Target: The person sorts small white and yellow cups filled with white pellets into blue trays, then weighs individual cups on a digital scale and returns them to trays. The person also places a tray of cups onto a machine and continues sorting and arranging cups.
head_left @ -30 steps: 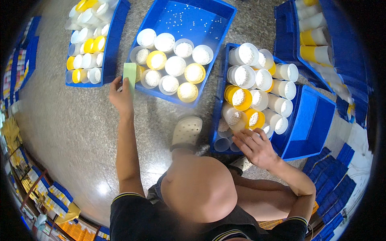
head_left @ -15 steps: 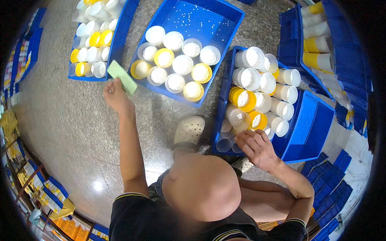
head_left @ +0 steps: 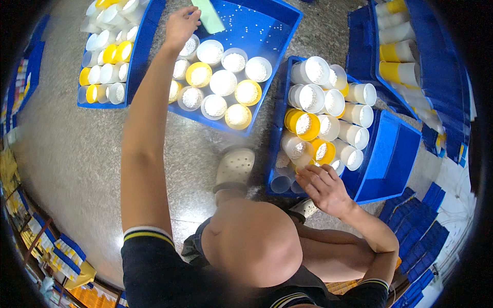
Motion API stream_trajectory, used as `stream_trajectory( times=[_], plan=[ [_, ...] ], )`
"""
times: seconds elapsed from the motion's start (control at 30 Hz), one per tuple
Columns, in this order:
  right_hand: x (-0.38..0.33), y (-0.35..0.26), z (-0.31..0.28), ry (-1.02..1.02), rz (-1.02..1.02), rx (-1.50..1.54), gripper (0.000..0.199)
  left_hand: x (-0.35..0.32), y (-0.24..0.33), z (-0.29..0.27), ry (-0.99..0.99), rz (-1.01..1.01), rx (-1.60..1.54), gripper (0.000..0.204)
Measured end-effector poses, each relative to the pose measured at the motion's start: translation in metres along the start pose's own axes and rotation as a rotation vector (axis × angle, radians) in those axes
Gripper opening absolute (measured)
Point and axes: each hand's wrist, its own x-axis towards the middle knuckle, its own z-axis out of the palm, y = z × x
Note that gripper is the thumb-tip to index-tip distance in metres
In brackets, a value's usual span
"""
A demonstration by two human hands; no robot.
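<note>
My left hand [head_left: 182,26] reaches over the far left edge of the middle blue crate [head_left: 251,128], closed on a flat light-green strip [head_left: 210,17]. Below the strip, white and yellow cups stand in rows, filled with small white pellets; a yellow cup [head_left: 198,75] is among them. My right hand [head_left: 327,191] is at the near end of the right blue crate [head_left: 270,174]. Its fingers curl down at the rim of a cup [head_left: 304,154], their tips partly hidden. Cups with white pellets lie tilted and stacked in that crate.
Loose white pellets [head_left: 257,23] dot the middle crate's floor. A crate of white and yellow cups [head_left: 127,84] stands at the left. Beside the right crate is another blue crate [head_left: 393,154], with stacked crates of cups [head_left: 400,74] beyond. A beige clog [head_left: 235,167] rests on the floor.
My left hand has moved up and right with the green strip, from beside the middle crate to over its far part. My right hand stays nearly where it was. The view has shifted slightly.
</note>
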Motion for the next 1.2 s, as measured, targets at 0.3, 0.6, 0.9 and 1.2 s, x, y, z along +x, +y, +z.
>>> stream_trajectory(
  times=[0.3,0.6,0.9,1.2],
  plan=[
    [0.053,0.027,-0.011,0.132,-0.012,0.003,0.042,-0.081,0.002,-0.016,0.19,0.288,0.352,0.017],
    [0.234,0.101,0.025,0.424,0.046,-0.321,0.025,-0.104,0.011,-0.001,0.114,0.295,0.672,0.02],
    [0.272,0.121,0.053,0.118,0.016,-0.302,0.011,-0.096,0.003,0.005,0.034,0.212,0.933,0.025],
    [0.265,0.123,0.032,0.161,0.006,-0.522,0.014,-0.079,0.019,-0.009,0.053,0.282,0.873,0.019]
  ],
)
